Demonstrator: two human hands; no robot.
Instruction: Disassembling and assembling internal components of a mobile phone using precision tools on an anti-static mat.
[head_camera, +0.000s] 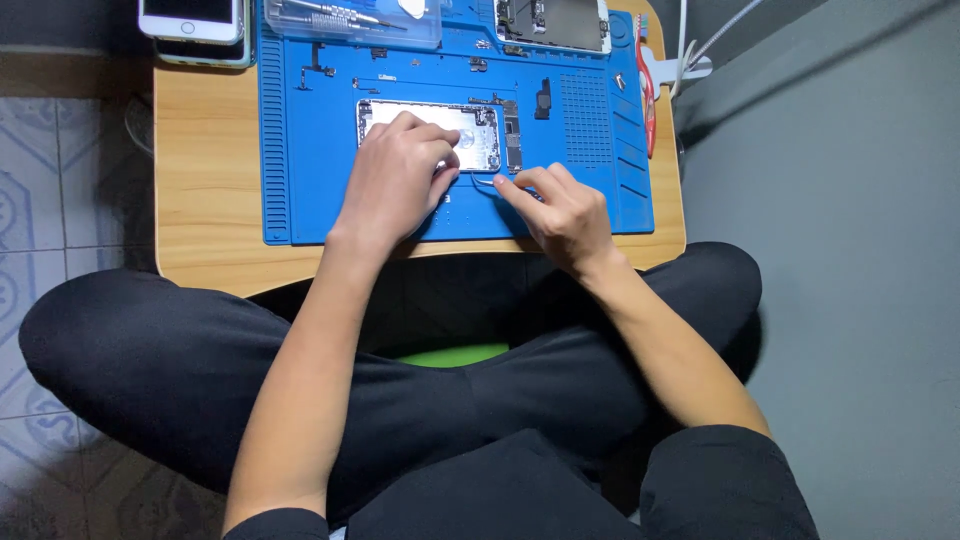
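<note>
Pinching thin tweezers in right hand at near edge of opened phone shell; left hand curled, fingertips pressing shell on blue mat. Risk, probably: slipping tip scratching shell, flicking loose screws.

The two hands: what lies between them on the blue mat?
Head view: only bare blue mat separates left hand from right hand, which holds tweezers.

We see a matt blue rubbery work mat on a smooth, light wood-grain table. On it lies an opened phone shell of bare silvery metal, faintly glossy. A thin metal tool glints by the right hand. A clear plastic case shines above.
</note>
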